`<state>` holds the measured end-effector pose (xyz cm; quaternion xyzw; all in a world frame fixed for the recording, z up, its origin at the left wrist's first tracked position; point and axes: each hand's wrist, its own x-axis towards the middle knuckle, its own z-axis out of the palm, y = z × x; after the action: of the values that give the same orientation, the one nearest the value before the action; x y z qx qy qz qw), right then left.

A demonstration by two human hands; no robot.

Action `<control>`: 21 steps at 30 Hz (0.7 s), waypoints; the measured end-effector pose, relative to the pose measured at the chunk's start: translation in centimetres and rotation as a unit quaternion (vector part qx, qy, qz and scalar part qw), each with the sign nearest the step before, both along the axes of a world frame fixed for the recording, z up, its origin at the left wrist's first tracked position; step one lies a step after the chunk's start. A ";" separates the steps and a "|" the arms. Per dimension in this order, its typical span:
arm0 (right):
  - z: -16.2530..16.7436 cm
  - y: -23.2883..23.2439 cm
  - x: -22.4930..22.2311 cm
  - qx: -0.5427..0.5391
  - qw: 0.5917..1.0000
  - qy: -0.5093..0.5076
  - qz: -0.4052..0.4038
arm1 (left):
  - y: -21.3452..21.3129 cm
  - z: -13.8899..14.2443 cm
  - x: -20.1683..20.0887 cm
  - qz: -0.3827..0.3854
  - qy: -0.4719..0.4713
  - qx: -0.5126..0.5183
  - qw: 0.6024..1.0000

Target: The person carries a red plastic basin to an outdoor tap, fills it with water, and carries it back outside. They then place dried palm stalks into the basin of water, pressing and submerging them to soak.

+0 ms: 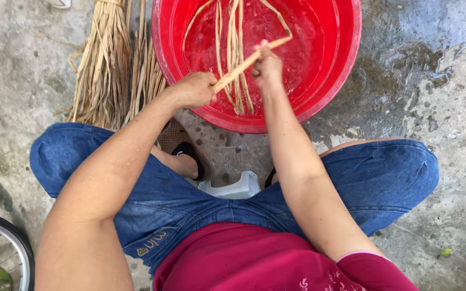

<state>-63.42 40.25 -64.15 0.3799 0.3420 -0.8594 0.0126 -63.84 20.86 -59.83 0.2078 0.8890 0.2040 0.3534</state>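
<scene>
Denim-clad knees (384, 172) straddle a low white stool (233, 187), bringing both hands over the red basin (330, 70) of water. Left hand (192, 89) and right hand (267, 67) each pinch one wet straw strand (244, 64), stretched taut between them; dry straw bundles (103, 64) lie beside the basin

Bystander stuff around my seat, on wet concrete.
I see a dry straw bundle (103, 64) lying upper left, a small white stool (233, 187) under the denim-clad knees, black sandals (190, 153) just above it, a bicycle wheel (6, 237) at bottom left, and a green leaf (445, 251) lower right.
</scene>
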 end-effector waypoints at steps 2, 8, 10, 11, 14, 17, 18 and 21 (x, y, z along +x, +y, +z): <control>0.3 -2.3 -0.4 -0.009 0.997 0.074 0.027 | -0.3 -0.8 -0.6 0.121 -0.126 0.067 0.982; -0.2 -2.5 -1.0 -0.054 0.996 0.029 0.062 | 1.1 -2.5 -0.4 0.176 -0.009 0.083 0.981; -1.7 -0.8 -1.2 -0.057 0.997 -0.025 0.036 | 0.5 -0.8 0.5 0.131 -0.009 0.040 0.991; -2.5 0.2 -1.4 -0.062 0.997 -0.028 0.025 | 0.0 0.7 0.6 0.133 -0.043 0.018 0.990; -5.1 4.7 -2.2 -0.096 0.992 -0.034 -0.074 | -3.0 6.8 0.3 0.099 -0.091 -0.028 0.991; -6.6 8.0 -1.8 -0.112 0.977 0.001 -0.183 | -7.8 12.5 -0.7 0.230 -0.078 0.038 0.969; -6.8 8.4 -1.5 -0.084 0.978 0.010 -0.191 | -9.7 13.8 -1.3 0.296 -0.062 0.050 0.952; -6.8 6.6 -0.7 -0.005 0.987 0.026 -0.156 | -14.1 14.7 -4.0 0.418 0.028 0.270 0.867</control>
<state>-64.09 46.90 -70.91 0.4060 0.2748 -0.8620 -0.1285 -67.86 6.80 -45.12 -0.0900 0.8124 0.5587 0.1406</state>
